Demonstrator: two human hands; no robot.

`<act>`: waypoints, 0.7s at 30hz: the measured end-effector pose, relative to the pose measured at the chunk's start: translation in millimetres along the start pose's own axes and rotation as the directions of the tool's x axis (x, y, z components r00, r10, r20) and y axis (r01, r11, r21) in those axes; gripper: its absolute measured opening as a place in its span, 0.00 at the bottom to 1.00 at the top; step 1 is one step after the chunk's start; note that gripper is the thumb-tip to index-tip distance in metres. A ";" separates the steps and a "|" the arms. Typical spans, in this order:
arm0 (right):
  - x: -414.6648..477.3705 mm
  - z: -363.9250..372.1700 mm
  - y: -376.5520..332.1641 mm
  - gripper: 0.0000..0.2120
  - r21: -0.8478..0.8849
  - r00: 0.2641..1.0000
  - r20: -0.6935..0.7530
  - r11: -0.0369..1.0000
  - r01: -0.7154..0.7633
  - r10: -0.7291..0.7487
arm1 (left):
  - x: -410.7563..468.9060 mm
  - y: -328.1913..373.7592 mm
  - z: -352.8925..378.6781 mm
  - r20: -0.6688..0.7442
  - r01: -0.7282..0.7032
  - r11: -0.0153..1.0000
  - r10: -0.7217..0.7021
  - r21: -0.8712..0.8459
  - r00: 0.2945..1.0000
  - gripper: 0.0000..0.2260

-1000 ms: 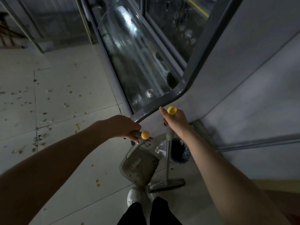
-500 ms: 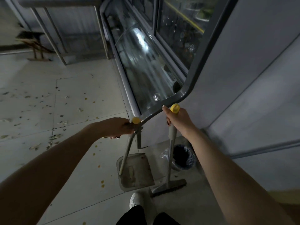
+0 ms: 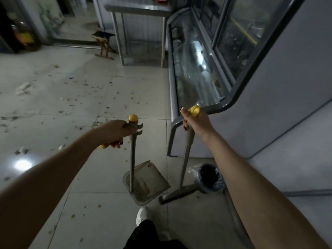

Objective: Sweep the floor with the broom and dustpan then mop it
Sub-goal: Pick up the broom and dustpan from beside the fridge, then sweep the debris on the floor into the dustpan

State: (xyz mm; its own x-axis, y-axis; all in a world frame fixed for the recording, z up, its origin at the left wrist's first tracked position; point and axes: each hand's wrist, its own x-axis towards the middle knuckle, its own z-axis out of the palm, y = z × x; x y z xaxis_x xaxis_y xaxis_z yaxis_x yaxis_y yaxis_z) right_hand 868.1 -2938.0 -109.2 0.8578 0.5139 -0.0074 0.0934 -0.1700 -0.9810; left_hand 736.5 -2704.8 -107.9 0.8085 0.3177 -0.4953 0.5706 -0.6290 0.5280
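My left hand (image 3: 115, 133) grips the top of a grey long-handled dustpan (image 3: 146, 184) with a yellow cap; the pan hangs or rests low over the tiled floor in front of my shoe. My right hand (image 3: 196, 121) is closed on the yellow-capped handle of a grey broom (image 3: 185, 164), whose head (image 3: 179, 194) rests on the floor just right of the dustpan. Scattered crumbs and scraps of litter (image 3: 75, 97) cover the white tiled floor to the left and ahead.
A glass-fronted display counter (image 3: 195, 72) runs along the right, with a grey cabinet wall behind my right arm. A small bin with a plastic liner (image 3: 211, 177) stands by the broom head. A steel table (image 3: 140, 29) and a folding stool (image 3: 104, 45) stand ahead.
The view has lifted and turned left, showing more floor. My left hand has raised the dustpan handle upright and moved it left, away from the broom; the right hand stays on the broom.
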 end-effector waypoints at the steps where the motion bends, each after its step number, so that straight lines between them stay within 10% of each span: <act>1: -3.6 8.7 -4.1 0.20 0.015 1.000 0.021 1.000 -0.002 0.001 | -10.8 -9.9 0.6 -0.002 0.019 0.999 -0.019 -0.048 1.000 0.14; 6: -19.7 54.0 -17.6 0.19 0.000 0.995 0.089 0.999 0.040 -0.040 | -61.1 -61.4 -1.5 0.049 0.184 0.910 -0.179 -0.372 0.983 0.10; 21: -126.4 263.1 -49.2 0.21 -0.088 0.990 0.095 0.990 0.114 -0.105 | -226.1 -265.6 -32.6 -0.192 0.204 0.839 -0.339 -0.504 0.921 0.12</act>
State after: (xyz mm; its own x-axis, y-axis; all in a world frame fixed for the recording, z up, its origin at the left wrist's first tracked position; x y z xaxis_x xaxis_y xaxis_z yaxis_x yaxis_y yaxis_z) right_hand 622.1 -2773.4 -111.0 0.7915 0.6062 0.0777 0.2344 -0.1836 -0.9546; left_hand 406.9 -2586.5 -113.7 0.5787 0.6424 -0.5024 0.7163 -0.1058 0.6897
